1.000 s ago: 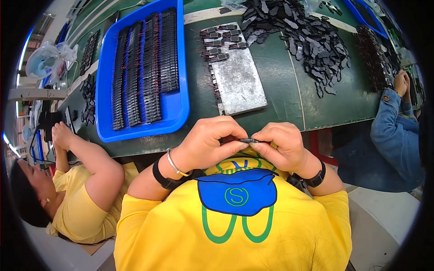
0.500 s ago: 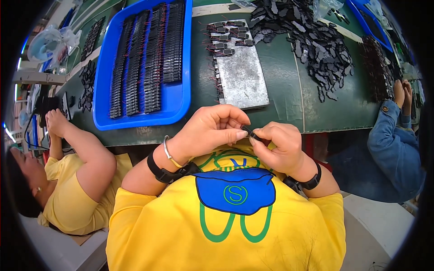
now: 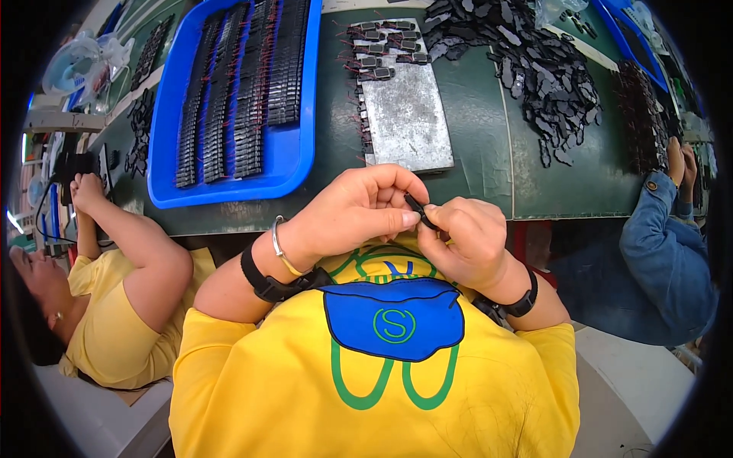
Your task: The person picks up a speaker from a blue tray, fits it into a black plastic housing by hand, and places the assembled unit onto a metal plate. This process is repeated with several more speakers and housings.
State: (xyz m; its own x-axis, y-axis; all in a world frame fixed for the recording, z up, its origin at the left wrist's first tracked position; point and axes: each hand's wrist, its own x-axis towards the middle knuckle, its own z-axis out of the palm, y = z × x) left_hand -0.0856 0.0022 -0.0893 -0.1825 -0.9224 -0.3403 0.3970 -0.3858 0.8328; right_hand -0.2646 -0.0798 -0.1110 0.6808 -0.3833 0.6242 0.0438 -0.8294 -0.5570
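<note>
Close to my chest, just off the table's near edge, both hands meet on a small black oblong part (image 3: 419,209). My left hand (image 3: 359,208) pinches its left side between thumb and fingers, the other fingers curled. From the right, the thumb and forefinger of my right hand (image 3: 472,235) press on its lower end. The part is tilted, and the fingertips cover some of it. Beyond my hands lies a grey metal block (image 3: 408,114). Several small rectangular components with thin red wires (image 3: 374,74) rest on its far end, and more line its left side.
A blue tray (image 3: 229,197) with rows of black parts and red wires stands left on the green table (image 3: 477,153). Thin black pieces (image 3: 546,91) are heaped at the right. A person in yellow (image 3: 126,313) sits left; a denim sleeve (image 3: 660,244) reaches in at right.
The black part has turned between my fingers and shows more of its length. My fingers have shifted slightly around it. The table and tray sit a little higher in the picture.
</note>
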